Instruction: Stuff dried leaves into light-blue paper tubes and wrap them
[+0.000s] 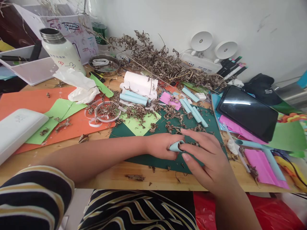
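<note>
My left hand [163, 145] is wrapped round a short tube of rolled light-blue paper [176, 146], its open end facing right. My right hand [208, 153] has its fingers apart; the index fingertip is at the mouth of the tube and the thumb lies just below. Whether that fingertip presses on anything inside is hidden. Both hands are above a dark green mat [151, 161] strewn with crumbled dry leaves [170, 126]. Beyond them lie more blue paper tubes [193, 111] and a light-green paper sheet [141, 124] with leaf bits on it.
A heap of dried leafy stems [163, 60] lies along the wall. At the left are a white bottle [63, 52], a crumpled tissue [82, 88], a tape roll [107, 111] and orange paper [79, 131]. A black tablet [249, 111] and pink paper [263, 167] lie at the right.
</note>
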The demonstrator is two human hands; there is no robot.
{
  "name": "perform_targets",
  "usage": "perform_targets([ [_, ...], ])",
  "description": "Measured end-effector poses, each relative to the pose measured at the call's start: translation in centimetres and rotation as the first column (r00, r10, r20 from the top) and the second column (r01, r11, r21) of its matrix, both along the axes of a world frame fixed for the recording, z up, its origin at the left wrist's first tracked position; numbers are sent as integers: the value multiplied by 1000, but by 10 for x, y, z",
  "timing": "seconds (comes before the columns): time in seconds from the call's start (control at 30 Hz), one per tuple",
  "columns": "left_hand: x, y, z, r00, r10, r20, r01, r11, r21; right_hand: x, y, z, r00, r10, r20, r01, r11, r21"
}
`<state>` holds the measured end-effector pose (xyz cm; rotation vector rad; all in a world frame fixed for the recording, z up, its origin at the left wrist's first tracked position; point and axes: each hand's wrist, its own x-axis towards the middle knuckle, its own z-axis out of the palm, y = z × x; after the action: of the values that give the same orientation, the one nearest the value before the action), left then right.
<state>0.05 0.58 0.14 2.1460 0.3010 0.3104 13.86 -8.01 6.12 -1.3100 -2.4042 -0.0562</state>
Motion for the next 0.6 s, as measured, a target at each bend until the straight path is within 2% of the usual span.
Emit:
perform_targets([
  [0.1,0,-1,-1,999,11,46,-11,1000,-3,-3,-1,13,970,-22,240,43,996,-83],
  [0.2,0,-2,-2,999,40,30,-40,999,-1,-1,1,19,946,23,323,25,990,-142],
  [0.3,-1,-1,-1,999,35,27,-35,999,-7,5,3,15,981,70,180,-42,987,-153],
  [0.37,-1,0,-1,999,15,37,-14,1000,-25,8,1,8,1000,5,-11,-6,997,-77],
  [0.43,-1,1,-1,999,2,52,0,999,-48,7,-1,0,982,-61,-180,59,998,-16],
  [0.5,-1,1,-2,998,4,69,1,998,-63,5,-3,-7,970,-69,-233,72,997,5],
  [0.6,-1,1,-2,997,13,78,-8,998,-64,4,-2,-11,982,-21,-186,27,999,26],
])
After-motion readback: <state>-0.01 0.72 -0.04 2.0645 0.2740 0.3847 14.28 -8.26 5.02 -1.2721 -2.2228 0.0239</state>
